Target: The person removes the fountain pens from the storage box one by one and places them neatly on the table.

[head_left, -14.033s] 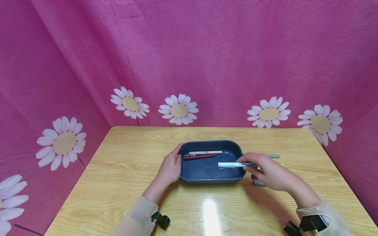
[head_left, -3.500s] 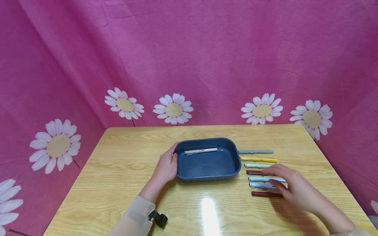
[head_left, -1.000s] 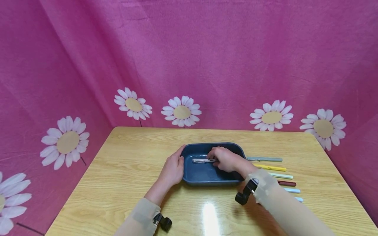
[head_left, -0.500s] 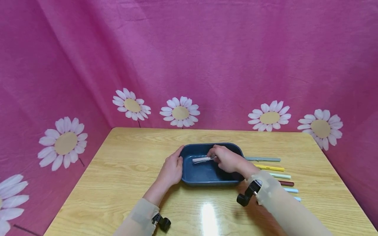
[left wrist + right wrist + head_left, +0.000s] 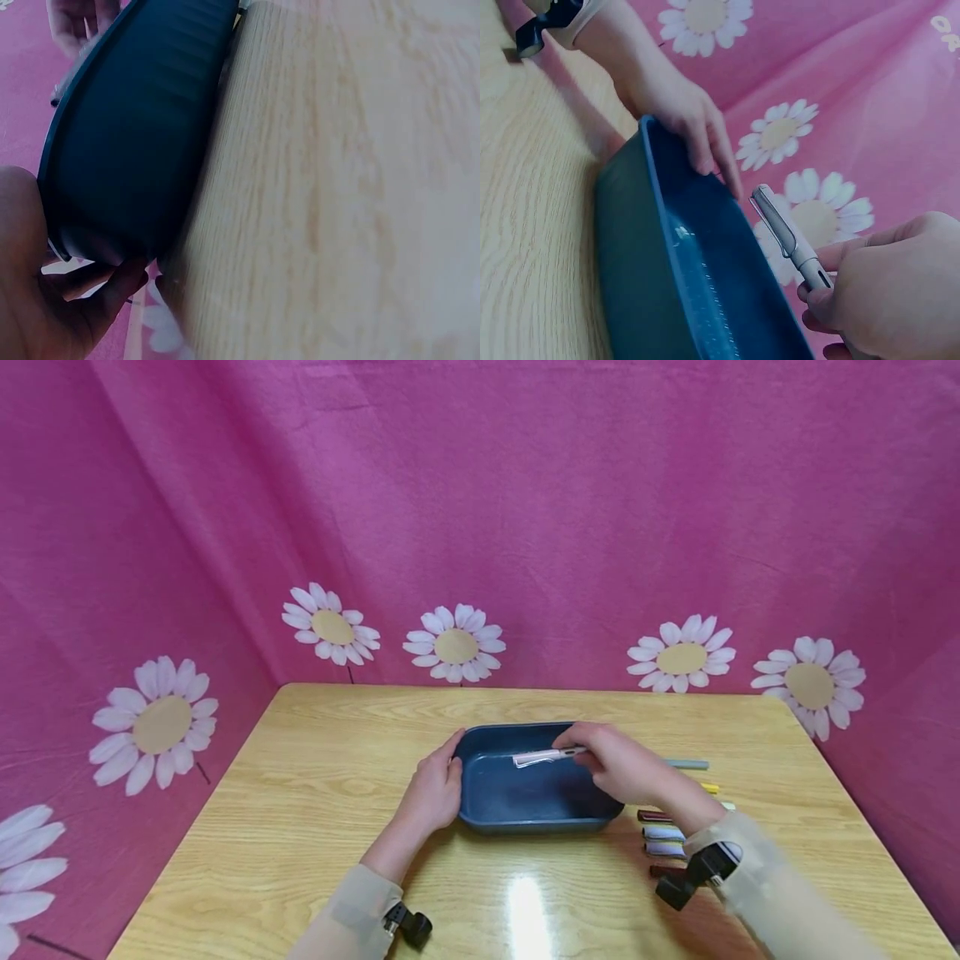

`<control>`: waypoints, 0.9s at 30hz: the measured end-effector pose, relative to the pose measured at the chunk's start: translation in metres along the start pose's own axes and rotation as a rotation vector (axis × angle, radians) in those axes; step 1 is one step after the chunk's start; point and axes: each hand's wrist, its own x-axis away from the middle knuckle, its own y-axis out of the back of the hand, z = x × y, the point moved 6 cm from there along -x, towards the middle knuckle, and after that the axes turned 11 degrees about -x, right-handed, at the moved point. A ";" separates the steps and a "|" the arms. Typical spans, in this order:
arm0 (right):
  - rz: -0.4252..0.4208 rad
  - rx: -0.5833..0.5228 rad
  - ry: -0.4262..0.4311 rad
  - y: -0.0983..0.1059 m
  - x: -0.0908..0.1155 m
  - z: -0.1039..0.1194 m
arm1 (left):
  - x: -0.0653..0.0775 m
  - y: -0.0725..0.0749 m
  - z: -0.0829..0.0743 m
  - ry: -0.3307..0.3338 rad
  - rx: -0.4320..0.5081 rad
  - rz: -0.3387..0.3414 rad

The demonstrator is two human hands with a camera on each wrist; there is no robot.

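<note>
My right hand (image 5: 618,764) pinches a pale pinkish-white pen (image 5: 536,757) above the right half of the dark blue bin (image 5: 540,822). The pen's capped end with its wire clip points left; in the right wrist view the pen (image 5: 784,229) is seen clear of the bin's rim. My left hand (image 5: 435,789) grips the bin's left end, fingers over the rim and thumb on the near side. In the right wrist view the bin's inside shows bare floor. Part of the bin's right end is hidden behind my right hand.
Several pens lie in a column right of the bin, partly under my right forearm: a grey-green pen (image 5: 688,765), a yellow pen (image 5: 710,788), a dark red pen (image 5: 654,816), light blue ones and a lower dark red pen (image 5: 666,871). A pink flowered curtain (image 5: 525,527) stands behind the table.
Over the last second my right hand has lifted the pale pen from the bin's floor and moved right with it. Earlier, red and white pens lay in the bin. My left hand stays put.
</note>
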 end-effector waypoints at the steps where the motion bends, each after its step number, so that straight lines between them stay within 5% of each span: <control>1: -0.008 -0.002 -0.001 0.004 0.005 0.002 | 0.000 0.001 -0.001 -0.004 -0.002 -0.003; 14: -0.133 -0.010 0.038 0.039 0.069 0.014 | 0.001 0.000 0.000 0.014 -0.001 0.006; 27: -0.211 0.045 0.123 0.048 0.125 0.019 | 0.000 0.000 -0.002 -0.002 0.001 -0.006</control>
